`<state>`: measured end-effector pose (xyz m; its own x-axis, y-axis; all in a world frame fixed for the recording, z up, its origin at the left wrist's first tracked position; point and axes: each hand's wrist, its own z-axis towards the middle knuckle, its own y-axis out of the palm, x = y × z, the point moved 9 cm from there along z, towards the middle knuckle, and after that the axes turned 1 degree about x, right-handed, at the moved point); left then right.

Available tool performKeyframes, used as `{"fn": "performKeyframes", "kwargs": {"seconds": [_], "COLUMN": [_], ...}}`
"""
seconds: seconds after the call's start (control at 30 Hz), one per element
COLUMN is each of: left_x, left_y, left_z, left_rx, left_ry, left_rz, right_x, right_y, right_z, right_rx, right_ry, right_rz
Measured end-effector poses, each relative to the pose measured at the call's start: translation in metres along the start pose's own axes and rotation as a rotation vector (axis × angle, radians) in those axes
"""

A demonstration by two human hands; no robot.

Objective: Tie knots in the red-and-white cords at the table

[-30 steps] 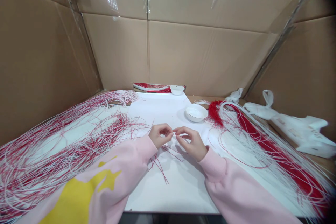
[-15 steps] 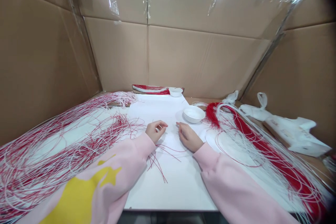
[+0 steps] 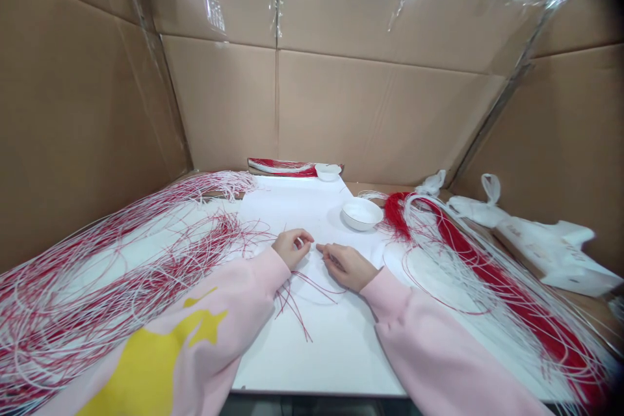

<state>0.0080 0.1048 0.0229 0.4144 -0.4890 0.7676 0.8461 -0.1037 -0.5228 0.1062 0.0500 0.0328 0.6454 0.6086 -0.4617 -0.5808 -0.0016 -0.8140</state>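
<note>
My left hand hovers over the middle of the white board, thumb and forefinger brought together in a pinch. Whatever lies between those fingertips is too small to make out. Facing it from the right is my right hand, its forefinger pointing towards the left fingertips and the other fingers curled in. A narrow gap parts the two hands, and I cannot see what the right one holds, if anything. A few loose red strings fan out below my left wrist.
Long bundles of red and white string cover the left side. A red hank with white strands lies at right. One white bowl stands beyond my right hand, a smaller bowl at the back. Cardboard walls enclose the table; plastic bags lie right.
My right hand has moved left and slightly nearer to me, closer to the left hand, and its fingers have curled in more. The left hand has barely moved.
</note>
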Motion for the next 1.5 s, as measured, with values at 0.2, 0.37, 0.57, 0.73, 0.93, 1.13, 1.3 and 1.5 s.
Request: {"fn": "performKeyframes", "kwargs": {"seconds": [0.2, 0.37, 0.57, 0.73, 0.93, 1.13, 1.3, 1.5], "left_x": [-0.004, 0.001, 0.017, 0.016, 0.012, 0.008, 0.003, 0.012], "left_y": [0.007, 0.008, 0.029, 0.045, 0.046, 0.047, 0.045, 0.038], "left_z": [-0.001, -0.006, -0.016, -0.015, -0.015, -0.016, -0.013, -0.012], "left_rx": [-0.073, -0.111, -0.321, -0.432, -0.441, -0.436, -0.414, -0.34], "left_ry": [0.048, 0.051, 0.171, 0.204, 0.168, 0.099, 0.063, 0.101], "left_rz": [0.12, 0.31, 0.651, 0.753, 0.767, 0.763, 0.704, 0.475], "right_x": [-0.017, -0.008, 0.015, 0.016, 0.014, 0.011, 0.004, -0.002], "right_y": [0.01, -0.008, -0.02, -0.021, -0.024, -0.027, -0.031, -0.033], "right_z": [-0.003, 0.0, -0.001, -0.002, -0.003, -0.004, -0.004, -0.006], "right_rx": [-0.072, 0.142, 0.341, 0.39, 0.398, 0.405, 0.412, 0.414], "right_ry": [-0.068, -0.006, 0.152, 0.197, 0.214, 0.2, 0.168, 0.146], "right_rz": [0.113, 0.261, 0.313, 0.298, 0.305, 0.304, 0.307, 0.321]}}
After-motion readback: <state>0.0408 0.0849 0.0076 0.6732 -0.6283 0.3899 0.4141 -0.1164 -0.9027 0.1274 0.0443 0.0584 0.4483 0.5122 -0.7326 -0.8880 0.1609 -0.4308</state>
